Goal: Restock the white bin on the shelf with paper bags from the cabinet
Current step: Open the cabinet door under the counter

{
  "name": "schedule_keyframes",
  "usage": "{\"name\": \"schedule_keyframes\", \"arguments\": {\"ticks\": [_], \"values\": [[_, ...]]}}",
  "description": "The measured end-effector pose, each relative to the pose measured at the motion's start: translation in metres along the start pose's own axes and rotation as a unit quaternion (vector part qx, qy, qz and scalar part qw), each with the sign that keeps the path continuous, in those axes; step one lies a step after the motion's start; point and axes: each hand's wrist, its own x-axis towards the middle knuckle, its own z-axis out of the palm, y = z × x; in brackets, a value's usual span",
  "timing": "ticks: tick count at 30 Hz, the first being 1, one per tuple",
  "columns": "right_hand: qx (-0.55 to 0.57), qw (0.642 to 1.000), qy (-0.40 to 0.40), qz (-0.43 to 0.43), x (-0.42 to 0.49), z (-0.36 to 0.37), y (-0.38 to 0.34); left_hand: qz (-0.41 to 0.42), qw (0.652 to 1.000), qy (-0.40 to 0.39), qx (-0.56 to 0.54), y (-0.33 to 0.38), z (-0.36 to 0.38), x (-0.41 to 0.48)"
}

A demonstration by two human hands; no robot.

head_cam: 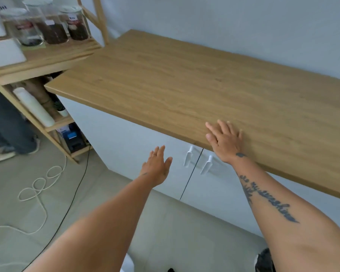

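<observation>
A white cabinet (137, 146) with two closed doors and two white handles (188, 158) stands under a wooden countertop (194, 85). My left hand (157, 167) is open in the air in front of the left door, a little left of the handles, touching nothing. My right hand (225, 141) lies flat and open on the countertop's front edge, above the handles. A white box-like object (3, 52), possibly the bin, sits on the wooden shelf unit (47, 59) at the upper left. No paper bags are visible.
Three glass jars (47, 24) with dark contents stand on the shelf. Lower shelves hold a white roll (34, 107) and a blue-black device (73, 138). A white rope (41, 183) and a black cable (75, 195) trail over the floor. Another person's legs (6, 130) stand at the left.
</observation>
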Motion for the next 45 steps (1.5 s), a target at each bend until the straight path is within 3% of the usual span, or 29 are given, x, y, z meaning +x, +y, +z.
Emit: {"name": "schedule_keyframes", "arguments": {"ticks": [7,12,25,31,35,40,45], "values": [[-0.012,1.0,0.002,-0.018,0.007,0.005,0.005,0.021,0.993,-0.001,-0.119,0.041,0.036,0.016],[-0.021,1.0,0.003,-0.023,0.011,0.008,0.005,-0.011,0.973,0.029,-0.231,0.061,0.057,0.022],[-0.042,0.999,-0.019,-0.007,0.01,0.003,0.005,0.018,0.987,0.001,-0.16,0.022,0.058,-0.017],[-0.031,0.999,0.001,0.032,0.004,0.001,-0.03,-0.024,0.986,-0.004,-0.167,-0.01,0.056,-0.073],[-0.055,0.996,0.009,-0.07,-0.005,0.015,-0.081,-0.027,0.993,0.028,-0.115,-0.03,0.048,-0.113],[-0.109,0.993,0.017,-0.038,-0.011,0.034,-0.107,-0.046,0.992,0.105,-0.052,-0.071,0.05,-0.155],[-0.11,0.991,0.02,-0.074,-0.014,0.041,-0.101,-0.087,0.976,0.165,-0.108,-0.119,0.046,-0.206]]}}
